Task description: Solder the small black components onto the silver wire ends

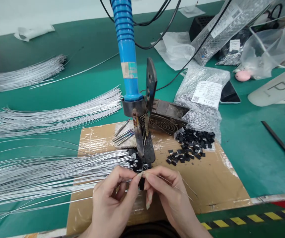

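My left hand (116,195) and my right hand (170,191) meet just below the soldering iron's tip (139,148), fingertips almost touching. My left thumb and index finger are pinched; what sits between them is too small to make out. Closed in a pinch, my right hand has a thin wire (188,195) trailing out behind it to the right. The iron, with its blue handle (128,66), is held tip down in a metal stand (149,152). Beside my left hand lie grey-white wires (95,165), several ending in small black connectors (133,155).
Cardboard (207,185) covers the bench under my hands. Loose black pieces (194,143) lie right of the stand, by a bubble-wrap bag (202,89). A small fan (168,115) stands behind the iron. More wire bundles (58,114) lie left; black cables (164,31) hang above.
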`<state>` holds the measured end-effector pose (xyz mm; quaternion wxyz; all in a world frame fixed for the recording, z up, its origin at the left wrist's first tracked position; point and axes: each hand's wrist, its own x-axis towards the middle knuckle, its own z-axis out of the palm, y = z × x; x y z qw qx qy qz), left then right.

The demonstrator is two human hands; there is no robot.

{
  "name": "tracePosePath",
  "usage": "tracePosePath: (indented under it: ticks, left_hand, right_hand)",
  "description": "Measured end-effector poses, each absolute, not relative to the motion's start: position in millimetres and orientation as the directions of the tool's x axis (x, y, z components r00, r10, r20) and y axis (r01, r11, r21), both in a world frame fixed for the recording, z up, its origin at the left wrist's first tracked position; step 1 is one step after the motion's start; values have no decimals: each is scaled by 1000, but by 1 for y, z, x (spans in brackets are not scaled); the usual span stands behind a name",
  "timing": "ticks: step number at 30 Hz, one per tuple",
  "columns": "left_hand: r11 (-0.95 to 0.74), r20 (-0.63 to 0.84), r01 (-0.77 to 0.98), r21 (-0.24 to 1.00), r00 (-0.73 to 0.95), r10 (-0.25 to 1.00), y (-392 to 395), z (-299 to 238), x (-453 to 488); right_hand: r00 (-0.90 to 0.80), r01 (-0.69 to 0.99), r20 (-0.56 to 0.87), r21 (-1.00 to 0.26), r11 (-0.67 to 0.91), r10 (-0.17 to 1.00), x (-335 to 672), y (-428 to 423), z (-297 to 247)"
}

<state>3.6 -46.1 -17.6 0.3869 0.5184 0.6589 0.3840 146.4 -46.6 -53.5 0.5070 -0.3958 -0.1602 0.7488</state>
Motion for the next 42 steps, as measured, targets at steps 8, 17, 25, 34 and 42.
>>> tracePosePath:
  ticks: [8, 17, 25, 34, 42]
  left_hand:
    - [172, -105, 377, 910, -192, 976, -49, -22, 6]
    - [237, -174, 328, 915, -208, 962, -43, -13, 7]
    - [264, -213, 308, 914, -188, 959, -38, -6, 3]
    - [282, -226, 339, 898, -196, 954, -40, -9, 1]
    - [283, -241, 348, 894, -161, 957, -40, -10, 0]
  right_hand:
    - [-107, -711, -467, -581, -395, 878, 136, -46, -47]
    - [-63, -582, -380, -737, -343, 923, 152, -51, -52]
    - [211, 667, 217, -745, 22, 953, 207, -45, -68]
    - [39, 793, 424, -565, 230, 905, 206, -39, -78]
    - [0, 799, 405, -550, 244, 914, 209, -40, -76]
